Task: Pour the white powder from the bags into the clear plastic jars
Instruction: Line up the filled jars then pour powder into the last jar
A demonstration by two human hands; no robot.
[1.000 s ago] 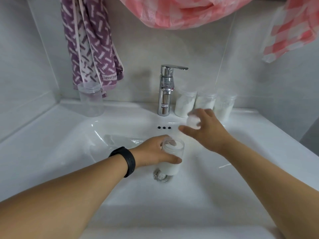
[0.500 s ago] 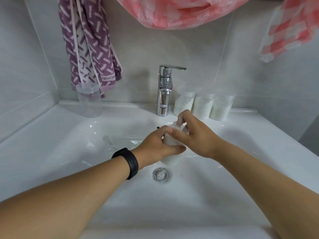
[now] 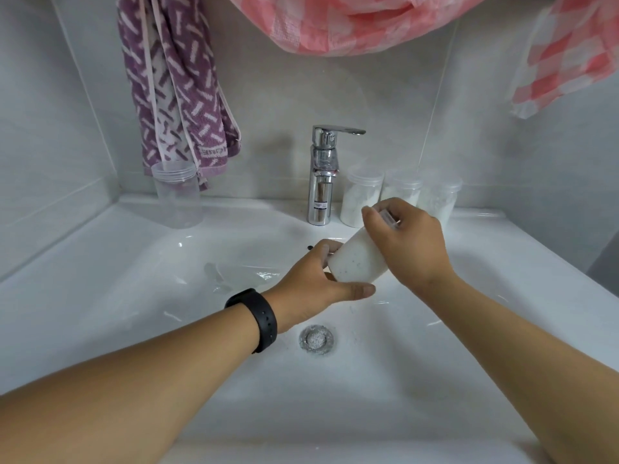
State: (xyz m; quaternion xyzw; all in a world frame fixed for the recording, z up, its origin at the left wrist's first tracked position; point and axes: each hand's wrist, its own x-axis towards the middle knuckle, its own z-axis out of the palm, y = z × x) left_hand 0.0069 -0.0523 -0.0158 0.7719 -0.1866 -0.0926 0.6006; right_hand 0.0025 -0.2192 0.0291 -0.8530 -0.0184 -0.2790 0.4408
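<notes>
**Inspector:** Over the basin of the white sink (image 3: 140,272), just above the drain (image 3: 316,339), both hands meet on one clear jar (image 3: 360,262) full of white powder. It is tilted, top toward one o'clock.

**Clerk:** Grip on each side?

**Inspector:** Left hand (image 3: 315,283) cups the jar's lower end, thumb stretched along the underside, fingers curled behind it. Right hand (image 3: 407,244) has its fingers clenched round the jar's top, where a clear lid edge shows. A black wristband (image 3: 258,318) sits on the left wrist.

**Clerk:** Other containers?

**Inspector:** Three powder-filled jars (image 3: 360,202) stand in a row on the back ledge at one o'clock, just beside the chrome faucet (image 3: 323,177). An empty jar (image 3: 177,195) stands at ten o'clock, under a hanging purple towel (image 3: 177,95). Pink checked cloth (image 3: 351,21) hangs at twelve o'clock.
</notes>
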